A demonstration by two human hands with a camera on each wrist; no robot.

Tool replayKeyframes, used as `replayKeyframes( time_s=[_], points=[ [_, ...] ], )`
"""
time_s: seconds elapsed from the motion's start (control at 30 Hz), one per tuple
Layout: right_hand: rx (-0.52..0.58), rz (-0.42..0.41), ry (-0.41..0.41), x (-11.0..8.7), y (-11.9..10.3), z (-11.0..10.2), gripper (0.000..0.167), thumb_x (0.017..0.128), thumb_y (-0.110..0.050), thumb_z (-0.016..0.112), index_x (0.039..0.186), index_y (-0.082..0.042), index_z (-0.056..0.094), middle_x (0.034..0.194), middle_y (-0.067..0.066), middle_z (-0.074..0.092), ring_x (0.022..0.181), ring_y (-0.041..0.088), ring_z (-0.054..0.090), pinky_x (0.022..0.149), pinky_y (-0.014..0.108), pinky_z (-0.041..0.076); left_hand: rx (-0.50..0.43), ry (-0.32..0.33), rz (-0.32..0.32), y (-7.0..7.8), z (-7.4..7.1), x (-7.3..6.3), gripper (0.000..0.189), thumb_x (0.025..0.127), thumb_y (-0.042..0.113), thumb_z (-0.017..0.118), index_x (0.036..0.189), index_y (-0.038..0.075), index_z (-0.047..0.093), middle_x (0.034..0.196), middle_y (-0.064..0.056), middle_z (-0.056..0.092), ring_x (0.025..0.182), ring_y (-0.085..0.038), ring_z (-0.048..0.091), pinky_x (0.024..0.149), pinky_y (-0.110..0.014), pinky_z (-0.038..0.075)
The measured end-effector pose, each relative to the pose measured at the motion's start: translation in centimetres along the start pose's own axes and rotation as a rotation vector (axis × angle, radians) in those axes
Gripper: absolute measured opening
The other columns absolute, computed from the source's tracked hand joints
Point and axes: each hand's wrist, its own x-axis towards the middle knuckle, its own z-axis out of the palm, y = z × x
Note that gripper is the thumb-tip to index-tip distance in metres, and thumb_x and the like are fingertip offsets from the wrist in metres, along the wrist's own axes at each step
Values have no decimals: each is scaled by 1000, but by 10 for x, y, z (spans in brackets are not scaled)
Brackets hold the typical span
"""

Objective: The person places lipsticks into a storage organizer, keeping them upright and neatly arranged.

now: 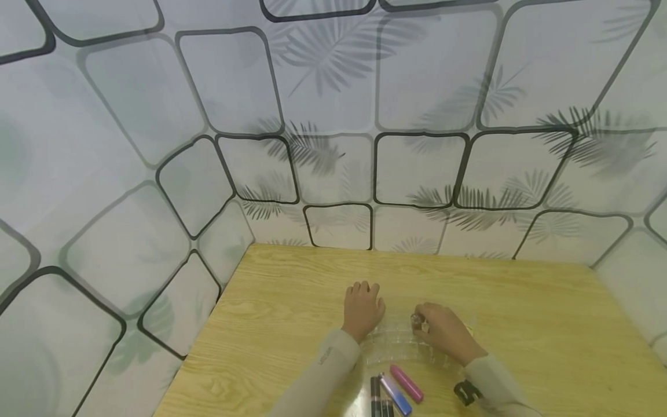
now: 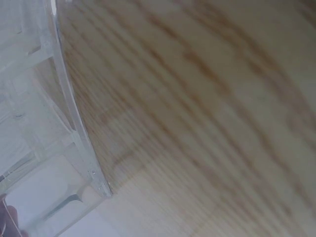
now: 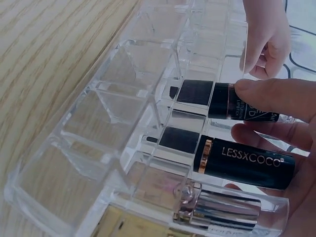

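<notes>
A clear plastic lipstick organizer (image 1: pixel 391 341) with stepped compartments lies on the table. At its right side my right hand (image 1: pixel 445 330) pinches a black lipstick (image 3: pixel 222 98) between thumb and fingers; the lipstick's lower end sits inside a compartment. Beside it in the right wrist view stand a second black lipstick (image 3: pixel 244 160) with lettering and a silver-capped lipstick (image 3: pixel 227 207). My left hand (image 1: pixel 362 310) grips the organizer's far left edge, its fingers curled in the right wrist view. Fingertips (image 2: pixel 11 219) of it show behind the clear wall in the left wrist view.
Nearer me on the wooden table (image 1: pixel 271 324) lie a pink tube (image 1: pixel 406 383), a blue-purple tube (image 1: pixel 396 395) and a black tube (image 1: pixel 375 397), with another dark tube (image 1: pixel 387 407) beside them. Patterned walls (image 1: pixel 333 168) border the table's back and sides.
</notes>
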Motion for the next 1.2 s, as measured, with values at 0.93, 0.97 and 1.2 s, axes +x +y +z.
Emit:
replayKeyframes(
  time_s=[0.93,0.97,1.2],
  points=[
    [-112,-24,9,-3,0,-3,28,67,-20,80,86,-13,60,79,-5,58,73,10,54,66,28,45,5,34,8,0,1,0,20,78,29,67,92,16,67,76,1,61,68,-12,52,61,-24,39],
    [-113,-23,10,-3,0,-3,29,67,-21,80,87,-13,60,79,-5,58,74,11,54,66,29,45,5,34,8,0,1,0,20,77,29,67,92,16,67,76,1,60,67,-12,52,61,-24,39],
    [-122,-33,50,-4,-5,-8,36,67,-22,80,95,-10,61,84,-3,59,77,14,55,69,35,46,13,34,4,0,-1,0,20,77,30,67,93,16,68,76,1,61,68,-12,52,61,-24,40]
  ],
)
